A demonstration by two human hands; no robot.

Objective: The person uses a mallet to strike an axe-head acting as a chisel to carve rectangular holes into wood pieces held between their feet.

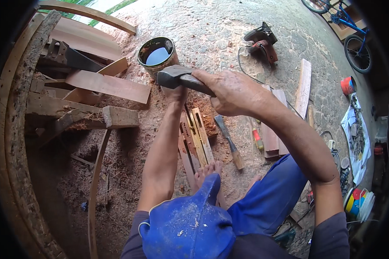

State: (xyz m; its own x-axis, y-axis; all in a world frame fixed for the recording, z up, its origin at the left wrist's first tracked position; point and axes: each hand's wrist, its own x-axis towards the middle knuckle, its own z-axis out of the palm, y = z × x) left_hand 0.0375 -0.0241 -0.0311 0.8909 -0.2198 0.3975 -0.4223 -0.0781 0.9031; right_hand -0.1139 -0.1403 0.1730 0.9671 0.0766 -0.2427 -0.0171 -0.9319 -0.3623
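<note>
My right hand [233,93] grips a heavy, dark-headed hammer [170,76], raised above my left hand. Largely hidden behind the hammer head, my left hand [175,94] is closed round a chisel. Only the chisel's thin dark shaft [186,108] shows below the fist, pointing down to the wood; its handle is hidden. Beneath lie narrow wooden strips [199,140] with long slots cut in them, side by side on the ground. My bare foot [208,170] presses on their near end. To their right lies another chisel [227,138] with a wooden handle.
A bucket of dark liquid [157,52] stands just beyond my left hand. Stacked boards with a handsaw [67,56] and a timber frame [121,117] fill the left side. A circular saw [263,45], planks [272,138], a screwdriver [257,139] and a bicycle [354,34] are to the right.
</note>
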